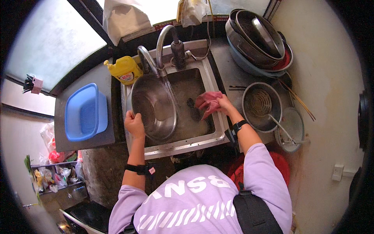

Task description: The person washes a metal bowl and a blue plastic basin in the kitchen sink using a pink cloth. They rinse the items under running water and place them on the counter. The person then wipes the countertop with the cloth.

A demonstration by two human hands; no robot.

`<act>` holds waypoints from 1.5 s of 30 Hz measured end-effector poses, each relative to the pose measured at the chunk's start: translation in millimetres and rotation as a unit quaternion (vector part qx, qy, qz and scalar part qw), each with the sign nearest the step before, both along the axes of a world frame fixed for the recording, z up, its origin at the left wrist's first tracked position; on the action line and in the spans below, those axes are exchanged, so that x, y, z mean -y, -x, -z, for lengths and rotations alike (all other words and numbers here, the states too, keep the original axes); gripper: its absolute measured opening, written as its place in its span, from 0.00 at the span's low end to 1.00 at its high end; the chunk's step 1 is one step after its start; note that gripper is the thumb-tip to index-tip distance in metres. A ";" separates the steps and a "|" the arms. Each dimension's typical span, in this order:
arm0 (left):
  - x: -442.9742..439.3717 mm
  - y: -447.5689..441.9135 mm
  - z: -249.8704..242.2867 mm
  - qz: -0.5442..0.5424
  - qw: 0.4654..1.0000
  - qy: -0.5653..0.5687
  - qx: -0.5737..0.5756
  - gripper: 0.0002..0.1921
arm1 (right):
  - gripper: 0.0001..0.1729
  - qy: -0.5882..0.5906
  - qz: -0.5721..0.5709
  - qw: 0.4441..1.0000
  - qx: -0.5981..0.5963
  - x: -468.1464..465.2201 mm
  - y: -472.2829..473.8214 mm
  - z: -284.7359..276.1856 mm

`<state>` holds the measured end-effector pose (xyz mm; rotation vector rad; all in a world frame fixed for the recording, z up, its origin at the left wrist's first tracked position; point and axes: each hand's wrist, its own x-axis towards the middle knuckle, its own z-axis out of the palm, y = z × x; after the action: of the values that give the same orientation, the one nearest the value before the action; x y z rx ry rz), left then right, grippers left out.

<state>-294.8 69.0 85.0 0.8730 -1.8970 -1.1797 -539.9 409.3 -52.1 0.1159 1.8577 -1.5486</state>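
My left hand (135, 124) grips the near left rim of a large stainless steel basin (155, 108), which leans on its side in the left part of the sink (210, 73). Over the sink's right edge, my right hand (223, 104) is closed on a crumpled red cloth (208, 102), whose loose end hangs down. Water streams from the curved metal faucet (161, 38) past the basin's right side. Cloudy water lies in the bottom of the sink, with a dark object in it that I cannot identify.
A blue plastic tub (84, 114) stands on the left counter, and a yellow jug (125, 70) by the sink's back left corner. On the right are stacked pans (257, 38), a metal bowl (245, 102) with a wire skimmer, a glass lid (292, 128) and chopsticks (301, 101).
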 end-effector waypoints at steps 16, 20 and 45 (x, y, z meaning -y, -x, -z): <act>6.8 -26.4 23.1 -0.030 0.877 -0.458 -0.145 0.13 | 0.17 -0.022 -0.204 0.966 -0.158 121.9 -64.2 -45.5; 10.8 -40.2 42.4 -0.054 0.849 -0.507 -0.140 0.18 | 0.20 0.178 -0.229 0.957 -0.025 159.8 -65.5 -56.5; -35.0 -47.7 28.3 -0.098 0.787 -0.582 -0.178 0.20 | 0.33 0.040 0.116 0.991 0.054 181.6 184.4 -32.5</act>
<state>-247.0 104.0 56.7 1.2668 -0.5813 -2.2020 -724.3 227.7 -19.6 0.3834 1.7423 -1.7362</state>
